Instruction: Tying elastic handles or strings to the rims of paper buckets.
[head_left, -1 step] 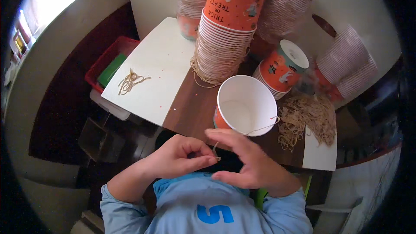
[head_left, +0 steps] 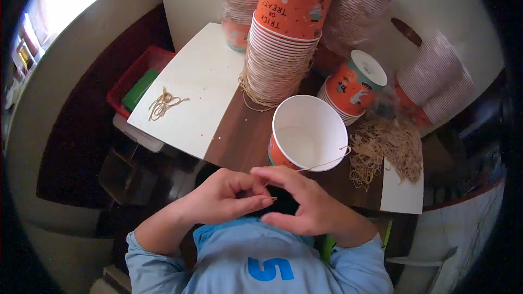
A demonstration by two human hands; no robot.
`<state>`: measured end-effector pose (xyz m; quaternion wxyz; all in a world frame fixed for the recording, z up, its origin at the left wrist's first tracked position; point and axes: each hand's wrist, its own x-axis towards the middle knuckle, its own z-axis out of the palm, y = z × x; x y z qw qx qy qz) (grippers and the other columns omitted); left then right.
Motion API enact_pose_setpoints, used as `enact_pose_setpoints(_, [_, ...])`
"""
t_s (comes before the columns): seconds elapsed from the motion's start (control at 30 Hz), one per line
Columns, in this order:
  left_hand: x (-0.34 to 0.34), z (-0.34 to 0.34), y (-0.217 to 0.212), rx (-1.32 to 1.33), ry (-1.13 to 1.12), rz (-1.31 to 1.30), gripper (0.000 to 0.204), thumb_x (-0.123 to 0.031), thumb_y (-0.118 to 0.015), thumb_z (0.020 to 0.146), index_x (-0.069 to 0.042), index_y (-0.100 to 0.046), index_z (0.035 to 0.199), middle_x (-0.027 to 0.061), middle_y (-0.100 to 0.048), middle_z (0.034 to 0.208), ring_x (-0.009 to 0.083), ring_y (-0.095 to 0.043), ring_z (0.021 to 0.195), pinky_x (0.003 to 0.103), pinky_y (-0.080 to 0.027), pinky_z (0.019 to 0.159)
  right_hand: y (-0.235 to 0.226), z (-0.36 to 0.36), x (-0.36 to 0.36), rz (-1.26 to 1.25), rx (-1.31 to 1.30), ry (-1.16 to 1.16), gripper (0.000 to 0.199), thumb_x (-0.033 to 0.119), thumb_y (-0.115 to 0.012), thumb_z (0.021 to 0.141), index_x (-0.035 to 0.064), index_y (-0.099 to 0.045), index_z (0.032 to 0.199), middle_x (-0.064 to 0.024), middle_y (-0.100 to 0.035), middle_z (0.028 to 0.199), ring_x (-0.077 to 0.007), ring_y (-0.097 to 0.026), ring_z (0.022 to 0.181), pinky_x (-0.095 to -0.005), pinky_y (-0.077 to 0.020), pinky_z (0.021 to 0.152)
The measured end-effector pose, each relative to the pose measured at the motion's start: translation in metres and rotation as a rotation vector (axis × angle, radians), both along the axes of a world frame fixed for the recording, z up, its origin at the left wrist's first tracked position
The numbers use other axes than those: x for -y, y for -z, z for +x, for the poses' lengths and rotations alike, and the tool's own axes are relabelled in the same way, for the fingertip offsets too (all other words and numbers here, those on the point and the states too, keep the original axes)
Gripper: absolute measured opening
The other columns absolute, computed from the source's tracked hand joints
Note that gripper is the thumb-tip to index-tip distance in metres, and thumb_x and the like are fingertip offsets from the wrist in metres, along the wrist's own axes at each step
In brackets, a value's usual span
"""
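A: Where to find the tan string?

B: Hooked to the right side of the rim of the big bucket, then along the near edge and out of sight behind the right hand. Tip down at the left hand.

A: And the fingers?

B: Pinched together on the left, with the string's end poking out by the thumb. Held wide like a big C on the right, thumb well apart from fingers. Touching the string there? Can't tell.

A: Doing which bit now?

B: Working the loose end with fingertips, most likely.

A: Needing what next?

B: Probably a firm left pinch, a soft squeeze on the right — and no hard tug on the bucket.

A: What around?

B: Brown and white table below, string heap to the right, tall upside-down bucket stack behind, little string bunch far left.

A: Any change from the picture before?

B: Slid the right hand a bit leftward, nearer the left one. Kept the left pinch and bucket about the same.
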<state>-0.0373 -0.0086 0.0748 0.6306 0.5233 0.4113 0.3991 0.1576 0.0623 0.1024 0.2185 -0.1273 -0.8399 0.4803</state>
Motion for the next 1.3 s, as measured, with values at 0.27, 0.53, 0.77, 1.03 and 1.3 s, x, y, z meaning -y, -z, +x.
enact_pose_setpoints(0.27, [-0.002, -0.006, 0.017, 0.089, -0.075, -0.086, 0.017, -0.015, -0.059, 0.091, 0.000, -0.067, 0.095, -0.0022, -0.063, 0.078, 0.0025, -0.052, 0.070, 0.018, -0.043, 0.061, 0.019, -0.005, -0.004, 0.202, -0.085, 0.130, 0.023, -0.002, -0.067, 0.076, 0.0014, -0.061, 0.098, -0.0100, -0.058, 0.085, -0.0201, -0.057, 0.069, -0.0298, -0.0464, 0.059])
enact_pose_setpoints(0.53, [-0.009, -0.006, 0.022, 0.175, -0.049, -0.238, 0.026, -0.024, -0.054, 0.094, -0.002, -0.068, 0.096, -0.0033, -0.059, 0.073, 0.0029, -0.047, 0.062, 0.017, -0.038, 0.055, 0.021, -0.002, -0.005, 0.340, -0.072, 0.234, 0.014, 0.000, -0.067, 0.076, 0.0015, -0.059, 0.088, -0.0109, -0.053, 0.076, -0.0261, -0.056, 0.068, -0.0356, -0.0462, 0.059])
enact_pose_setpoints(0.77, [-0.007, 0.001, 0.025, 0.143, -0.072, -0.158, 0.018, -0.017, -0.059, 0.092, -0.001, -0.067, 0.092, -0.0013, -0.062, 0.076, 0.0034, -0.051, 0.067, 0.018, -0.043, 0.060, 0.025, 0.000, -0.006, 0.402, -0.055, 0.222, 0.015, 0.001, -0.066, 0.075, 0.0018, -0.059, 0.088, -0.0105, -0.052, 0.075, -0.0260, -0.056, 0.066, -0.0357, -0.0460, 0.058])
enact_pose_setpoints(1.03, [-0.008, 0.008, -0.001, -0.331, -0.184, 0.226, 0.014, -0.011, -0.069, 0.080, 0.000, -0.065, 0.087, 0.0024, -0.059, 0.075, 0.0089, -0.055, 0.065, 0.023, -0.045, 0.061, 0.018, 0.007, -0.014, 0.510, -0.034, 0.172, 0.016, 0.003, -0.067, 0.074, 0.0019, -0.058, 0.088, -0.0100, -0.050, 0.075, -0.0265, -0.055, 0.065, -0.0359, -0.0469, 0.056])
enact_pose_setpoints(1.3, [-0.060, 0.002, -0.009, -1.068, -0.325, 1.696, 0.028, -0.012, -0.062, 0.060, 0.002, -0.062, 0.085, 0.0036, -0.045, 0.072, 0.0152, -0.044, 0.062, 0.029, -0.035, 0.053, -0.011, 0.002, -0.053, 0.460, 0.000, 0.238, 0.006, 0.002, -0.064, 0.076, 0.0023, -0.059, 0.079, -0.0117, -0.054, 0.070, -0.0253, -0.057, 0.064, -0.0320, -0.0455, 0.057])
